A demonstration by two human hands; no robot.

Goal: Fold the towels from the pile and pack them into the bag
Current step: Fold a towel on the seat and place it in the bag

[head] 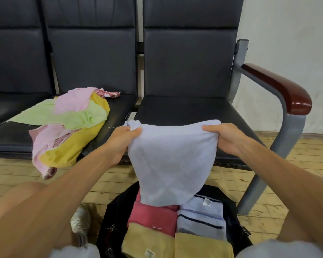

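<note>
pale blue towel (172,161) pinched at top corners by left hand (122,141) and right hand (227,139), hanging over black bag (111,220) of folded towels (153,217); loose pile (71,123) on seat (118,109), far left.

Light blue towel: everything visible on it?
The light blue towel is plain pale terry, looks soft, faint diagonal creases. It hangs in the air, top edge stretched between the left hand and right hand, each gripping a top corner. Its narrower lower end hangs over the folded towels in the open bag; contact unclear.

Pale blue towel (172,161) above open bag (229,205)
</note>
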